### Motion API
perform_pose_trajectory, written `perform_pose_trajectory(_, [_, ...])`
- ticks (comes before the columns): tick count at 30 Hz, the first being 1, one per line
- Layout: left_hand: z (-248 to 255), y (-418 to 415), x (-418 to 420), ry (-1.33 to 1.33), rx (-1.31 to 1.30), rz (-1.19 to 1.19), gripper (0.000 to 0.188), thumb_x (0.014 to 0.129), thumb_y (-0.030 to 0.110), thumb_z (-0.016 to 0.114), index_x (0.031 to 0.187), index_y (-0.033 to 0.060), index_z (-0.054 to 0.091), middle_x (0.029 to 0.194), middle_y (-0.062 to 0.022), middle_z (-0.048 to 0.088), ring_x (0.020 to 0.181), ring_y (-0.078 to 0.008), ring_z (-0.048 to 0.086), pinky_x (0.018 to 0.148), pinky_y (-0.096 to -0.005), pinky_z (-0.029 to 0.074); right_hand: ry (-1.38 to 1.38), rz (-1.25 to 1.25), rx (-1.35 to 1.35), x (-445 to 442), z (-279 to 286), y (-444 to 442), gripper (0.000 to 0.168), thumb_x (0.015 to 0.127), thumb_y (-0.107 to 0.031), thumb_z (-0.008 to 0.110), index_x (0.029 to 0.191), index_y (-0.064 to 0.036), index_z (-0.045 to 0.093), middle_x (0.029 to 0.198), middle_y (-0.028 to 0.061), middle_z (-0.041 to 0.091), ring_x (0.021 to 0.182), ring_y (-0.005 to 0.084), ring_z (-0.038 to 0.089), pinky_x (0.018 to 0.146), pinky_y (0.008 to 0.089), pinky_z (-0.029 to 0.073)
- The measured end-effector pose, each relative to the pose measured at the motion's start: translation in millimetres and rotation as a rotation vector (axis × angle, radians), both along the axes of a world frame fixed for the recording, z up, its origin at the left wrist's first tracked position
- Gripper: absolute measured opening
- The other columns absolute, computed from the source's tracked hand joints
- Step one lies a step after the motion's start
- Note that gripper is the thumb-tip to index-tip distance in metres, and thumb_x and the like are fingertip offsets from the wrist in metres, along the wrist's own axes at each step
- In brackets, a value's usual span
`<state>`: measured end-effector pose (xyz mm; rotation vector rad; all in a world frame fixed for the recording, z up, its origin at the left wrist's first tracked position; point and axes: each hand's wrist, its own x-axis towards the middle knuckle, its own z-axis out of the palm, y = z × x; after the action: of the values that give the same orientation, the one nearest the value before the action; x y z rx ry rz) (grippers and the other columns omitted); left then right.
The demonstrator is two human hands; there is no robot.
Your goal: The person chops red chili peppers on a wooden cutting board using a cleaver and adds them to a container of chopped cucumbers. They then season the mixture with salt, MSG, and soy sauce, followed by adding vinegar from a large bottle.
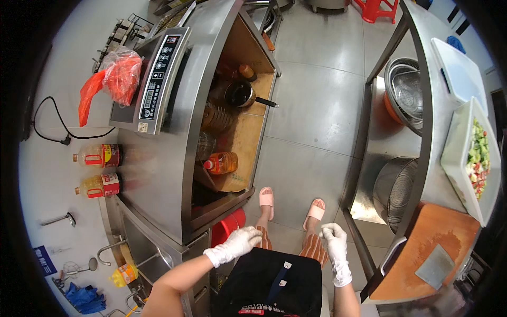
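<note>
My left hand (pixel 244 241), in a white glove, hangs over the floor in front of my black apron (pixel 273 285). Its fingers are bent and slightly apart, with no object visible in them. On the other side, my right hand (pixel 334 237) wears the same kind of glove, its fingers curled inward around nothing that I can see. A red bucket (pixel 229 226) stands below and left of my left hand, partly under the steel counter. To the right of my right hand, a wooden cutting board (pixel 431 245) lies on the steel table, with a cleaver blade (pixel 435 266) on it.
An induction cooker (pixel 158 79) with a red plastic bag (pixel 122 77) sits on the left counter (pixel 174 158). Oil bottles (pixel 99 185) line the wall side. A black pan handle (pixel 267 102) juts from the shelf. At right stands a white tub of chopped vegetables (pixel 455 154).
</note>
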<state>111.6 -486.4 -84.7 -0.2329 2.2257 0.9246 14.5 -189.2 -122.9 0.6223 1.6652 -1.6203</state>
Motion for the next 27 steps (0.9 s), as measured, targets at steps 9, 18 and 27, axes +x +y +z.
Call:
perform_pose_trajectory(9, [-154.2, -101.2, -62.6, -0.046, -0.552, -0.165, 0.03, 0.088, 0.027, 0.06, 0.107, 0.0041, 0.065, 0.108, -0.0163, 0.061, 0.104, -0.0346, 0.058, 0.09, -0.0423, 0.048, -0.265, -0.297, -0.068, 66.2, -86.1, 3.2, 0.016, 0.097, -0.013, 0.054, 0.092, -0.002, 0.065, 0.071, 0.0033, 0.063, 0.063, 0.0125, 0.058, 0.063, 0.0263, 0.049])
perform_pose_trajectory(18, [-268.9, -246.6, -100.9, -0.297, -1.059, -0.387, 0.063, 0.09, 0.023, 0.059, 0.146, 0.0083, 0.035, 0.148, -0.013, 0.039, 0.132, -0.0304, 0.041, 0.107, -0.0421, 0.035, -0.409, -0.426, -0.004, 126.3, -178.9, 4.4, 0.019, 0.099, -0.014, 0.049, 0.092, -0.001, 0.061, 0.07, 0.0066, 0.064, 0.059, 0.0162, 0.06, 0.057, 0.0285, 0.051])
perform_pose_trajectory(27, [-307.4, -282.5, -93.4, -0.842, -1.046, -1.303, 0.044, 0.092, 0.02, 0.061, 0.135, 0.0142, 0.055, 0.146, -0.0056, 0.045, 0.137, -0.0269, 0.036, 0.113, -0.0545, 0.019, -0.415, -0.244, 0.017, 155.1, -229.9, -18.9, 0.02, 0.098, -0.015, 0.053, 0.094, 0.001, 0.064, 0.069, 0.0062, 0.064, 0.06, 0.0149, 0.061, 0.06, 0.0277, 0.053])
